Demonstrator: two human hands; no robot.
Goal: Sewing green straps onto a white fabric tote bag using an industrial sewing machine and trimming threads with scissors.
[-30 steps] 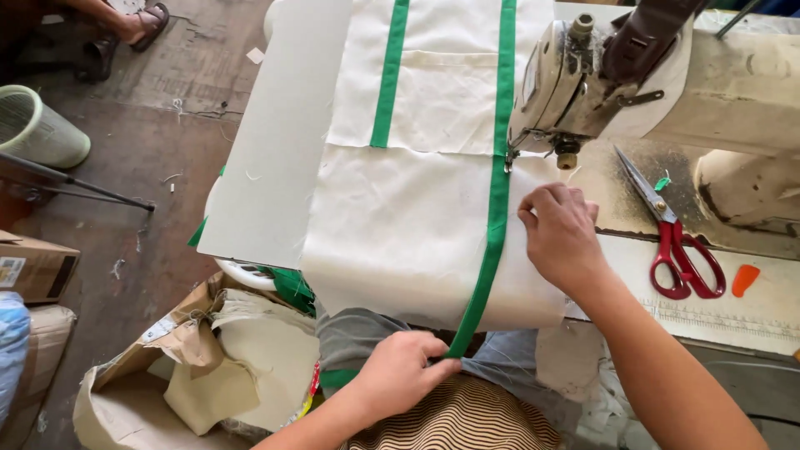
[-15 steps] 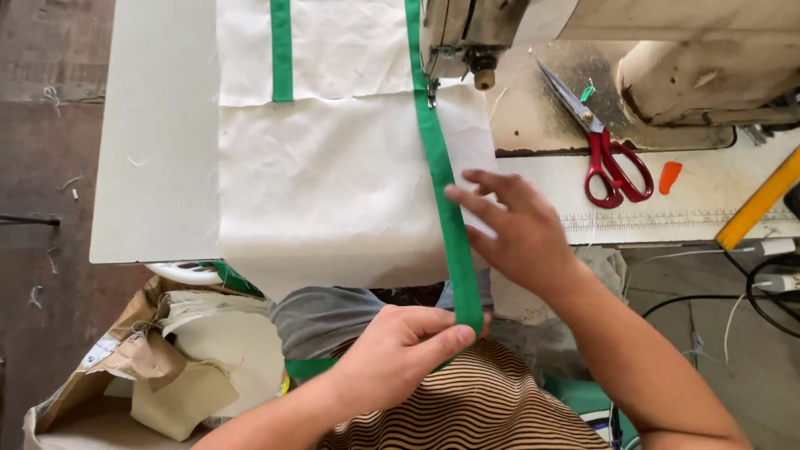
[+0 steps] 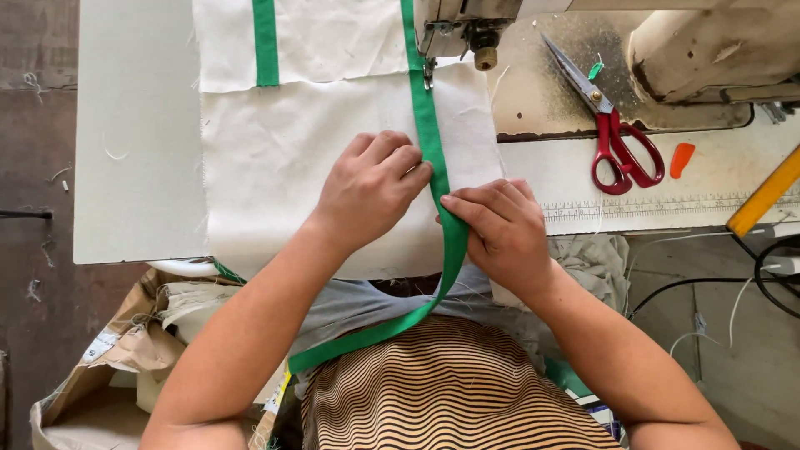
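Big pale sewing table filling most of the view, with the cream sewing machine along the top right, needle end sitting right over the strap. White canvas panel spread flat on the table, frayed along the left edge, a second panel overlapping it further up with its own green strip. Long green webbing strap running straight down from under the presser foot, across the canvas, off the table edge and curling left over the lap onto a brown-striped shirt. Left hand knuckles-up on the canvas, fingers curled and bunched together, tips pressing against the strap's left edge. Right hand just across from it, fingers held together with the fingertips laid on the strap near the table edge; thumb hidden, so can't tell if it's really pinching. Torn cardboard box of scraps down on the floor, lower left. Red-handled scissors lying shut on the machine bed, well right of the hands. Small orange chalk piece just beside the handles.
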